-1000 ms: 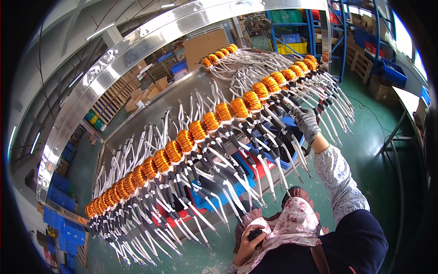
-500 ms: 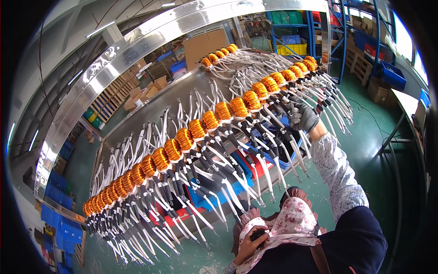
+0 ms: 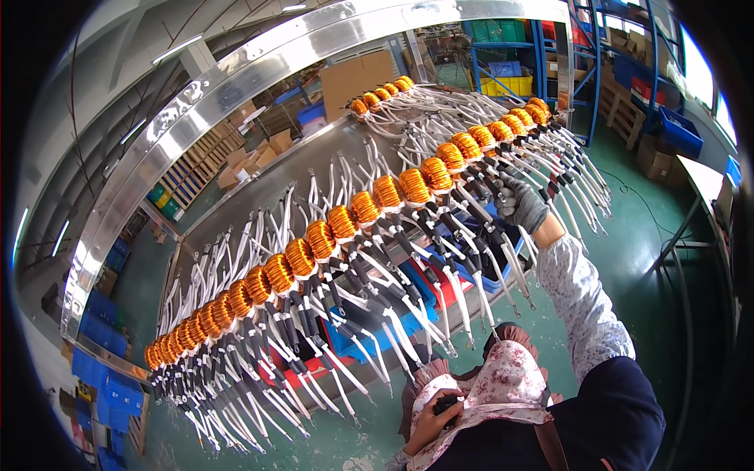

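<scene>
A bright metal frame [image 3: 263, 56] bends over the scene, and below it a grey metal table [image 3: 328, 147] reaches from near left to far right. Along the near side of this table stands 1 long row of orange copper coils [image 3: 343, 224], side by side and very close, perhaps so that each coil supports its neighbour. Their white leads [image 3: 400, 289], many with black sleeves, go out to 2 sides: some lie over the table, others hang past its near edge, which probably keeps the ends free to reach. Under the hanging leads are a blue bin [image 3: 336, 339] and a red bin [image 3: 310, 369]. At the far side there is a shorter coil row [image 3: 371, 100]. The right hand [image 3: 525, 206], in a grey glove, is at the leads right of the middle; its fingers are bent, but I cannot tell if they grip a lead. The bare left hand [image 3: 428, 426] is curled closed around a small black object [image 3: 445, 404], held close to the body, seemingly to keep it ready without touching the leads.
</scene>
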`<move>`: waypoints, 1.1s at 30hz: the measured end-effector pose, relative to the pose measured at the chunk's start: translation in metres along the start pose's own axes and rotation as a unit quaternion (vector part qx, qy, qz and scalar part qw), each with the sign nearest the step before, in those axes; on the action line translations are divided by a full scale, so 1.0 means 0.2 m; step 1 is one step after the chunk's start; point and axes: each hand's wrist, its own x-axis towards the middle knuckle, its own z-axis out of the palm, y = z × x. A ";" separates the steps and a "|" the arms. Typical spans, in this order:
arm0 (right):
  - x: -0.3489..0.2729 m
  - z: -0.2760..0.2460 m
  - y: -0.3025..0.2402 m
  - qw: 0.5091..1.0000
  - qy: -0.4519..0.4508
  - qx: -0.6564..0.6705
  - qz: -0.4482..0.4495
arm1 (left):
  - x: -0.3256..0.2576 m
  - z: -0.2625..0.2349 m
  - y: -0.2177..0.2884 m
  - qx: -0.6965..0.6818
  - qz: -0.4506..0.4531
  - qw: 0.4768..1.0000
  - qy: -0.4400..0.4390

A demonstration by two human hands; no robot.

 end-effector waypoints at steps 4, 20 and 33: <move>0.02 0.07 0.08 0.864 0.239 -0.393 -0.208 | -0.01 0.00 -0.03 -0.024 -0.010 1.000 0.008; 0.06 0.00 -0.03 0.998 -0.009 0.060 -0.004 | -0.01 0.02 -0.02 0.005 -0.018 1.000 0.002; -0.04 0.02 0.03 0.994 0.069 -0.063 -0.055 | 0.00 0.04 -0.04 0.061 0.007 0.998 -0.001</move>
